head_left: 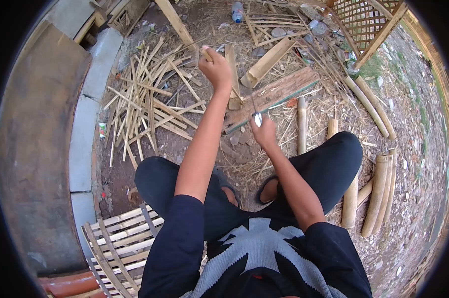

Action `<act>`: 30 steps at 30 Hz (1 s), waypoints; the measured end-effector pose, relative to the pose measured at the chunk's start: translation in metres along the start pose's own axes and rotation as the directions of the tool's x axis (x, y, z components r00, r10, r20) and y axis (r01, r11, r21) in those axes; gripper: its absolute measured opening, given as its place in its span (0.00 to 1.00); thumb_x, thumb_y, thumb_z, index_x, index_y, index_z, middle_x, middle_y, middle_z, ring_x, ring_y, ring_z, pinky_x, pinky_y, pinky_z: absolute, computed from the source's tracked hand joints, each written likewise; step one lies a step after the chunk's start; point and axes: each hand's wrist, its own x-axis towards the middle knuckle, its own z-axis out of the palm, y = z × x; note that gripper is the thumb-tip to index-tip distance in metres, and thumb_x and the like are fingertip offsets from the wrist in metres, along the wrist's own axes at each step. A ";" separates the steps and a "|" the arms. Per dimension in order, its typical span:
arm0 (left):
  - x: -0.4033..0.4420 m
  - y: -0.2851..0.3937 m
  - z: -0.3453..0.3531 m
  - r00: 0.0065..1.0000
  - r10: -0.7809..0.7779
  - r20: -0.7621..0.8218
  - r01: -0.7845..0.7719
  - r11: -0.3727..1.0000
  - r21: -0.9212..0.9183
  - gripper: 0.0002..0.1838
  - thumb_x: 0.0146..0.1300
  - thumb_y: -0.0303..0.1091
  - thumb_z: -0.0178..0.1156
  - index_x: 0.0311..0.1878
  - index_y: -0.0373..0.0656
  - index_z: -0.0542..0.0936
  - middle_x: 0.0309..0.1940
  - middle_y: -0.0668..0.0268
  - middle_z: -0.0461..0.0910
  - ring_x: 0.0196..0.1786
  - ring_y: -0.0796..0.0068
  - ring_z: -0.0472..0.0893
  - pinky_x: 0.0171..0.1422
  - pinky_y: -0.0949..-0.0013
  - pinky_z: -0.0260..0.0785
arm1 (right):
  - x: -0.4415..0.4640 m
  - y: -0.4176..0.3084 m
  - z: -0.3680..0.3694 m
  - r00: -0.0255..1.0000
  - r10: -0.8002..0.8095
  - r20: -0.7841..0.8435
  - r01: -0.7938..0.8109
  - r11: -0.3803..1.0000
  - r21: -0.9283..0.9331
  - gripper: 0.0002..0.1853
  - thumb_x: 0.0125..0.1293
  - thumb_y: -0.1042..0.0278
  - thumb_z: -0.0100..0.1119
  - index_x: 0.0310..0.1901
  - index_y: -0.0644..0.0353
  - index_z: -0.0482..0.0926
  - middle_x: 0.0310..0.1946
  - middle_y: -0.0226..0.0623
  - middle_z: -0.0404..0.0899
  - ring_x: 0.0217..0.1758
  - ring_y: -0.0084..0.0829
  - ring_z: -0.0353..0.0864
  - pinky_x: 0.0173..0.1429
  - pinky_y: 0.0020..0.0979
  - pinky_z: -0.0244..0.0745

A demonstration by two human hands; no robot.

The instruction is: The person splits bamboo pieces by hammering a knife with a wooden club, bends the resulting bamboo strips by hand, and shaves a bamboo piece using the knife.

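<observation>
My left hand (216,69) is raised above the ground, its fingers closed round a short, pale piece of wood or bamboo (206,53). Whether this piece is a tool's handle, I cannot tell. Lower and to the right, my right hand (265,133) grips a knife-like tool (257,119) with a shiny white part by the fist and a thin dark blade pointing away from me. Close to that blade lies a worn wooden plank (279,94) with a green edge. Beyond the plank is a split bamboo half (268,63).
A pile of thin bamboo strips (150,107) spreads on the left. Bamboo poles (378,193) lie at the right. A slatted bamboo frame (120,248) is at lower left, beside pale blocks (80,144). A plastic bottle (238,12) and a lattice panel (366,25) are farther off.
</observation>
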 end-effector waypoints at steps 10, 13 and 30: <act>0.003 0.001 0.004 0.998 0.049 -0.037 -0.049 0.999 -0.011 0.29 0.78 0.41 0.42 0.16 0.39 0.61 0.11 0.68 0.61 0.16 0.73 0.60 0.25 0.59 0.51 | 0.007 -0.032 -0.018 0.997 0.055 -0.057 -0.050 0.995 0.087 0.17 0.66 0.60 0.63 0.43 0.67 0.72 0.27 0.52 0.81 0.32 0.51 0.84 0.35 0.45 0.75; 0.006 -0.011 0.011 0.987 0.080 -0.138 -0.090 0.993 -0.070 0.31 0.77 0.40 0.45 0.15 0.33 0.62 0.09 0.63 0.62 0.16 0.71 0.59 0.26 0.54 0.49 | -0.057 0.117 0.059 0.990 0.073 0.118 -0.026 0.932 -0.361 0.19 0.61 0.58 0.65 0.40 0.69 0.75 0.28 0.59 0.81 0.35 0.60 0.83 0.41 0.52 0.77; 0.008 0.004 0.006 0.987 0.079 -0.140 -0.085 0.996 -0.041 0.28 0.75 0.37 0.45 0.16 0.31 0.63 0.09 0.62 0.63 0.16 0.73 0.60 0.27 0.55 0.50 | 0.019 -0.073 -0.030 0.985 -0.030 -0.170 0.062 0.981 0.185 0.14 0.66 0.63 0.63 0.36 0.67 0.75 0.19 0.45 0.77 0.23 0.40 0.79 0.29 0.38 0.71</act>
